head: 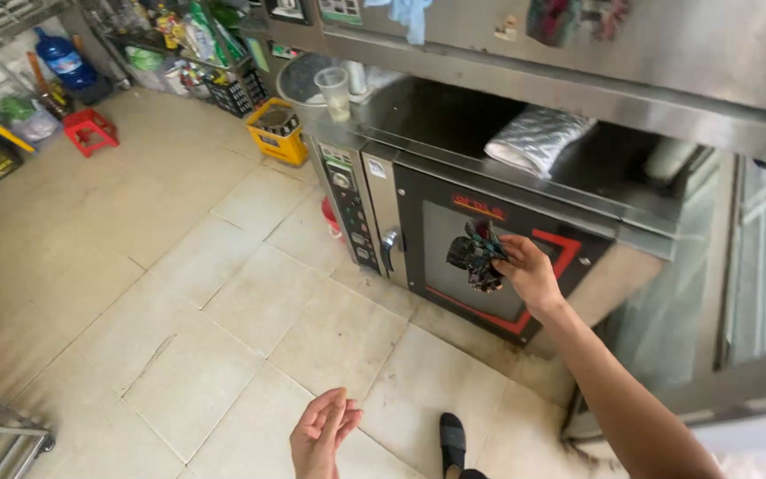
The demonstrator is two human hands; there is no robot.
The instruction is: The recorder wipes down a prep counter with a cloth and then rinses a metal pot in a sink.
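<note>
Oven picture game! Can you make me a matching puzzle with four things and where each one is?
Things:
1. dark crumpled cloth
2. clear plastic cup
3. small red plastic stool
4. silver quilted oven mitt

Places:
A. on the tiled floor, far back
B. lying on top of the oven, toward its right side
C. in the right hand, against the oven's glass door
D. standing at the oven top's left corner

Pairs: 1-C, 2-D, 3-A, 4-B

Open tiled floor [223,266] lies left of the oven [454,239]; above the oven, a plastic cup [334,91] and what looks like a folded quilted mitt [535,137] crowd its top.
</note>
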